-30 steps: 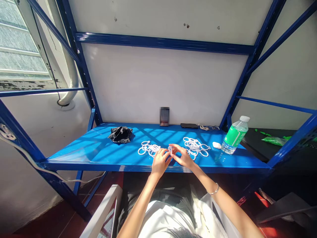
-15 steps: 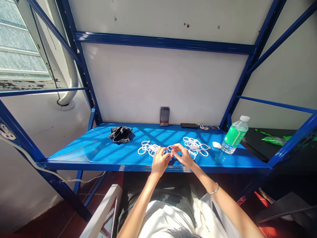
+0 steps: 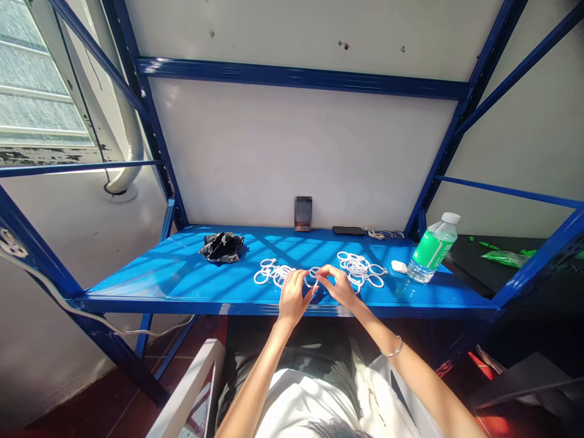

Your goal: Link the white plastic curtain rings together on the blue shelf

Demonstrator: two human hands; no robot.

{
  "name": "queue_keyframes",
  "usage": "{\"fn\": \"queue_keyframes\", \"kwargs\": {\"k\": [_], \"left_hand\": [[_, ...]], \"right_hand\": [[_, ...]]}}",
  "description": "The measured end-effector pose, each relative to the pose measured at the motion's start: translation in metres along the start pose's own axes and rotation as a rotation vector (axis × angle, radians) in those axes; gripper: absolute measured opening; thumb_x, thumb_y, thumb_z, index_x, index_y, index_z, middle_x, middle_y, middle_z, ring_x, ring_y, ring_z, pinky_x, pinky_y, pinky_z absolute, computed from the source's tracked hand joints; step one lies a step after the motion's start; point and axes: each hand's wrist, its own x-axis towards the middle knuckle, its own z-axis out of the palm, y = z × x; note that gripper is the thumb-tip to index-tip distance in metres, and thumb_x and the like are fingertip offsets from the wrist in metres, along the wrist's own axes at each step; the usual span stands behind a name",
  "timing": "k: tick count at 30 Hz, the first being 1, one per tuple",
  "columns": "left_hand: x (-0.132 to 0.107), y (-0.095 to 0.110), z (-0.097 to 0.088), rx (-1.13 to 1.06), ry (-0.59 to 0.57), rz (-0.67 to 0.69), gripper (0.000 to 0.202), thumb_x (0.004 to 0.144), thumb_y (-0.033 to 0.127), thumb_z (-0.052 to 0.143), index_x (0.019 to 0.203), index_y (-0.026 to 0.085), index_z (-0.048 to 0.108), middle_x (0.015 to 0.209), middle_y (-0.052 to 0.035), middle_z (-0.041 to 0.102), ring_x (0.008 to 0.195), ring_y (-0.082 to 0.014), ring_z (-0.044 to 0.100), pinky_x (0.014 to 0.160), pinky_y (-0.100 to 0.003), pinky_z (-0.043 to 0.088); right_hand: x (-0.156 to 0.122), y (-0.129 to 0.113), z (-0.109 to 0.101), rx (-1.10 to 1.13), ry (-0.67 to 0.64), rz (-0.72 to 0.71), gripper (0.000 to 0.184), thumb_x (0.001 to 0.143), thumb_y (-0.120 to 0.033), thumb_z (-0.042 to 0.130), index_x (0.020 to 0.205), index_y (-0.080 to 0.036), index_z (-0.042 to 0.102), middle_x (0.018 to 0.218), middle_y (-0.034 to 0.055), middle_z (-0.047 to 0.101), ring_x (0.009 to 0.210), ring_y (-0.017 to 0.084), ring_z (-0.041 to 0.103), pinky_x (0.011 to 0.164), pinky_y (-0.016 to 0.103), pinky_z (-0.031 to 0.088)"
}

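Because the white ring (image 3: pixel 312 269) looks light and stiff, its rim suits a gentle pinch; near the front edge of the worktop (image 3: pixel 168 277), the right hand (image 3: pixel 336 286) pinches it; the left hand's grip (image 3: pixel 294 294) I cannot tell.

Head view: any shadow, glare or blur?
Head view: striped shadows cross the blue tabletop, pale glare at its front left. Head view, back edge: the upright dark object is pixelated. Head view, centre: no obvious motion blur on the left hand or right hand, but exact contact is too small to tell.
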Motion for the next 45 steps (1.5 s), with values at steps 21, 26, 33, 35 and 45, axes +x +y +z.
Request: {"fn": "queue_keyframes", "kwargs": {"k": [21,26,33,35,45], "left_hand": [[-0.006,-0.004,0.004,0.053,-0.019,-0.016,0.034,0.086,0.036,0.061,0.114,0.018,0.058,0.105,-0.0104,0.067,0.109,-0.0271,0.061,0.093,-0.04,0.051],[-0.006,-0.004,0.005,0.058,-0.004,-0.021,0.031,0.085,0.036,0.062,0.111,0.018,0.06,0.102,-0.0092,0.068,0.108,-0.0269,0.061,0.092,-0.039,0.05],[-0.001,0.0,0.002,0.064,0.038,-0.072,0.032,0.088,0.031,0.058,0.116,0.015,0.057,0.106,-0.0114,0.064,0.103,-0.025,0.059,0.087,-0.036,0.051],[0.0,0.001,0.002,0.092,0.061,-0.098,0.033,0.089,0.029,0.055,0.119,0.015,0.055,0.108,-0.0125,0.063,0.104,-0.0261,0.058,0.087,-0.038,0.05],[-0.002,0.0,0.005,0.123,0.086,-0.165,0.043,0.093,0.022,0.044,0.135,0.013,0.044,0.128,-0.0188,0.052,0.123,-0.0321,0.047,0.096,-0.049,0.046]], "right_hand": [[-0.001,0.002,-0.001,-0.06,-0.044,-0.083,0.03,0.092,-0.045,0.052,0.081,-0.02,0.066,0.08,0.0049,0.067,0.076,0.019,0.064,0.069,0.033,0.054],[-0.002,0.0,0.0,-0.078,-0.037,-0.079,0.029,0.093,-0.044,0.052,0.081,-0.021,0.066,0.079,0.0044,0.067,0.074,0.019,0.064,0.068,0.033,0.053],[-0.001,-0.001,0.0,-0.177,0.019,-0.057,0.022,0.093,-0.036,0.051,0.103,-0.023,0.064,0.096,0.0061,0.068,0.089,0.021,0.063,0.083,0.037,0.051],[-0.001,0.001,0.0,-0.24,0.059,-0.045,0.023,0.094,-0.032,0.047,0.109,-0.023,0.062,0.1,0.0068,0.066,0.096,0.023,0.061,0.087,0.04,0.05],[-0.005,0.016,0.006,-0.598,-0.081,0.018,0.034,0.083,-0.012,0.044,0.112,-0.024,0.058,0.113,0.0071,0.063,0.106,0.027,0.058,0.091,0.047,0.046]]}}
